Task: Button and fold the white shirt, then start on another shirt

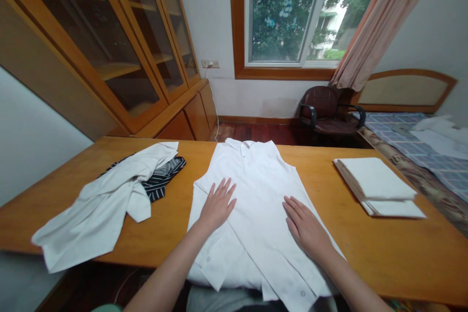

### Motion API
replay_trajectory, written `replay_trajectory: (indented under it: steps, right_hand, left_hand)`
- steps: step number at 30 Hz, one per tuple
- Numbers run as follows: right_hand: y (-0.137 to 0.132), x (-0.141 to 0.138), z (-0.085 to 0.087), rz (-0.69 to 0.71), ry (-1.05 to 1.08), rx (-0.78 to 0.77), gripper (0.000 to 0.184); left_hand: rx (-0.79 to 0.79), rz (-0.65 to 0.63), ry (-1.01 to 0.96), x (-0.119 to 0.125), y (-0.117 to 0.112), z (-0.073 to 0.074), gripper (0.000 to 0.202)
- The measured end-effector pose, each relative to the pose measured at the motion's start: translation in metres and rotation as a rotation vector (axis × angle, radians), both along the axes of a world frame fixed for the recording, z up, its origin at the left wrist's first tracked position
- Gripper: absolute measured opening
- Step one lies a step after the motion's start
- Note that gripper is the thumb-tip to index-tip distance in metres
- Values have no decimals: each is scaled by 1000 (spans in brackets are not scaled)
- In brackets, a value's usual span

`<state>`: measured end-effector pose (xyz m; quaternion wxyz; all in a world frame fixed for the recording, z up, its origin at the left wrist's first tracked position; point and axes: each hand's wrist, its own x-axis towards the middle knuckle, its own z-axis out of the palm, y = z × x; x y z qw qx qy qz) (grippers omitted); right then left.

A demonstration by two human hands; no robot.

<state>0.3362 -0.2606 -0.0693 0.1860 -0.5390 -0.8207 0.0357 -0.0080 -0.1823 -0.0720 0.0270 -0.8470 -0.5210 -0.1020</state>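
Observation:
A white collared shirt (256,190) lies spread on the wooden table (383,248), collar pointing away from me, its sleeves folded in and its hem hanging over the near edge. My left hand (217,204) rests flat on the shirt's left half, fingers stretched and spread. On the right half my right hand (305,226) also lies flat with its fingers out. Neither hand holds anything.
A crumpled white shirt (102,204) lies over a dark striped garment (164,178) at the table's left. A stack of folded white shirts (378,185) sits at the right. Beyond are a glass-doored cabinet (109,48), a brown chair (325,109), a bed (420,146) and a window.

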Motion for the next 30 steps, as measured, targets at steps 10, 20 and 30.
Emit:
replay_trajectory:
  steps: [10,20,30]
  right_hand:
    - [35,-5,10,-45,36,-6,43]
    - [170,-46,5,15,-57,30,52]
    - [173,-20,-14,-108,-171,-52,66]
  left_hand:
    - [-8,-9,1,1,-2,1,53]
    - [4,-10,29,1,-5,5,53]
    - [31,-41,47,3,-10,6,53]
